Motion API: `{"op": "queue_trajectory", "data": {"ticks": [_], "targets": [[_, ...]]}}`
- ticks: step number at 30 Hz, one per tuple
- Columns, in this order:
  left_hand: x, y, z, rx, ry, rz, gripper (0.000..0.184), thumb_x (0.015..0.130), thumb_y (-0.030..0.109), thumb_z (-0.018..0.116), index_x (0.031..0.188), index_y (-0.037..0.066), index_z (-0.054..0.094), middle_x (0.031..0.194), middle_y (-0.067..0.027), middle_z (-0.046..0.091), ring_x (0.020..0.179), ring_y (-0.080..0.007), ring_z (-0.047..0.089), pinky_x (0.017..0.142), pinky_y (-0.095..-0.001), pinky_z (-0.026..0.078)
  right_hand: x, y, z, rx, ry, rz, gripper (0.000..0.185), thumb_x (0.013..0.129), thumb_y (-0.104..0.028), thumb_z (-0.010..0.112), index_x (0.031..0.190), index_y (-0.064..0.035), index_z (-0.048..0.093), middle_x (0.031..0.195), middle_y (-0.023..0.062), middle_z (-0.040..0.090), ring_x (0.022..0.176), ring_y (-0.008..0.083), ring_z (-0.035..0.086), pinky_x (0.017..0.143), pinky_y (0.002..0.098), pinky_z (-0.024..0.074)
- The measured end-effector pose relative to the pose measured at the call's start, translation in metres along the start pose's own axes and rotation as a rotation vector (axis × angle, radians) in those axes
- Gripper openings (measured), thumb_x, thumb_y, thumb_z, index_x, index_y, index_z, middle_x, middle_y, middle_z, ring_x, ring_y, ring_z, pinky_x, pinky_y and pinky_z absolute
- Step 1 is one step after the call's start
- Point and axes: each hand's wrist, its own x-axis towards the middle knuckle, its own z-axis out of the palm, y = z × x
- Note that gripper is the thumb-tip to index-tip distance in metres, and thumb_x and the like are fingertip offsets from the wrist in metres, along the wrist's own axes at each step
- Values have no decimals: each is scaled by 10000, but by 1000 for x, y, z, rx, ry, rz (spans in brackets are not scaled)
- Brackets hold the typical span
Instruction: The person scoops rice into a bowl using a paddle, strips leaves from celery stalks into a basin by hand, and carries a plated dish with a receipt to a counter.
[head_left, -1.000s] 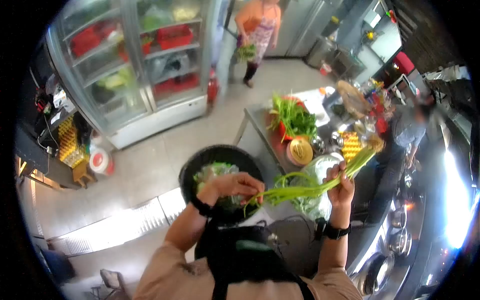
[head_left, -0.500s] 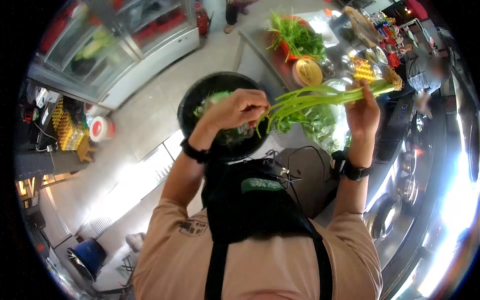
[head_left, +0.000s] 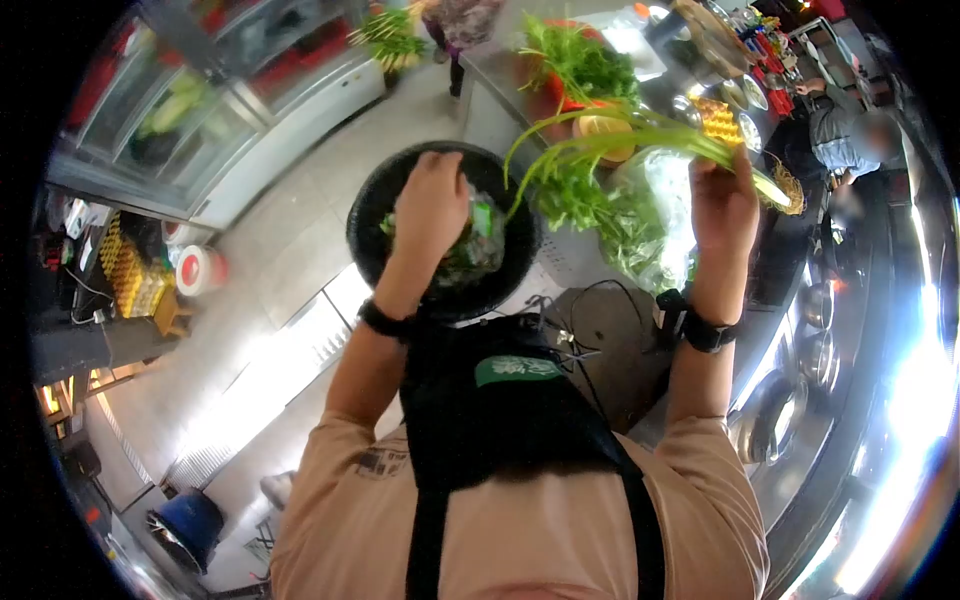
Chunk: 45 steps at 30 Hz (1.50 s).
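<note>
My right hand (head_left: 725,205) is closed around a bunch of celery (head_left: 690,138), its pale stalk bases and brown roots pointing right and its thin green stems and leaves drooping left. Over a round black bin (head_left: 525,245) hangs my left hand (head_left: 432,205), fingers curled and turned away, so anything in them is hidden. Inside the bin lie crumpled clear plastic and green scraps (head_left: 484,220). Below the celery, a clear plastic bag of leafy greens (head_left: 645,235) rests on the counter.
Behind the celery stand a red basket (head_left: 555,95) of greens and a yellow egg tray (head_left: 718,118). A glass-door fridge (head_left: 225,110) is at upper left. One person (head_left: 465,20) stands beyond the counter, another (head_left: 840,135) at far right. Cables (head_left: 590,345) hang near my apron.
My left hand has moved left from the celery's leafy end to over the bin. The celery has tilted, its leafy stems rising. A person and a green bundle have come into view at the top.
</note>
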Motion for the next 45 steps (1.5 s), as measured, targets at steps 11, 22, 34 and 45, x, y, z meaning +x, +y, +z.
{"op": "queue_trajectory", "data": {"ticks": [11,22,34,45], "targets": [[-14,49,5,-328,-73,109,300,890,126,573,1158,-7,549,703,-142,625,565,-254,612,516,-353,465,-6,29,23,4,74,-97,146,936,-137,528,1004,-10,546,882,141,629,788,221,592,659,332,499],[7,46,10,-404,10,58,105,823,94,591,812,16,522,708,-156,562,637,-339,572,560,-408,447,-6,30,21,2,56,-73,142,942,-140,516,978,-6,549,905,140,620,822,219,577,679,317,489],[7,35,25,-617,43,-105,119,935,98,451,907,17,533,686,-124,522,492,-217,447,501,-357,360,-1,21,6,43,34,-76,138,935,-118,517,1027,-21,553,927,107,620,846,207,581,703,327,489],[-7,49,18,-425,50,143,162,802,19,579,962,40,569,767,-149,619,706,-331,603,623,-410,483,2,20,9,84,-6,-79,153,942,-138,507,994,-7,563,924,116,633,830,212,600,702,323,507]]}}
